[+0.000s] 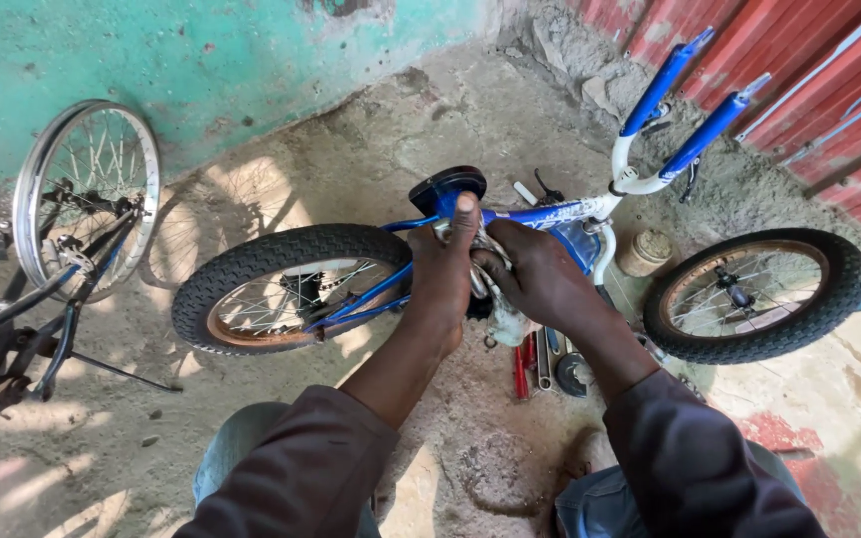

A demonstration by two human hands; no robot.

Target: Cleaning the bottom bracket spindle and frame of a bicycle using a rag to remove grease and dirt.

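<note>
Left hand: our left hand (pixel 442 274) is wrapped tight round the blue frame (pixel 535 215) of the small bike, just behind the seat, thumb pointing up — a steadying grip, as we read it.
Right hand: our right hand (pixel 538 277) is curled in close beside it, fingers folded over a pale metal part (pixel 503 321) at the middle of the bike; the left hand's fingers meet it there.
What the fingers pinch: hidden under our knuckles, we cannot tell.
Bike: it lies on its side on the concrete, which puts its middle right up under our hands.
Seat: the black seat (pixel 447 186) sits just above our left thumb.
Back wheel: the fat-tyred back wheel (pixel 286 289) lies to the left, touching the ground.
Front wheel: the front wheel (pixel 755 295) lies to the right, with the blue handlebars (pixel 672 110) pointing up at the red metal wall (pixel 809 70).
Tools: red-handled tools (pixel 523 365) lie on the ground just below our right wrist, near enough to grab.
Jar: a small tan jar (pixel 645 251) stands by the frame.
Other bike: a second bike (pixel 52 249) leans at the far left by the green wall (pixel 201 60).
</note>
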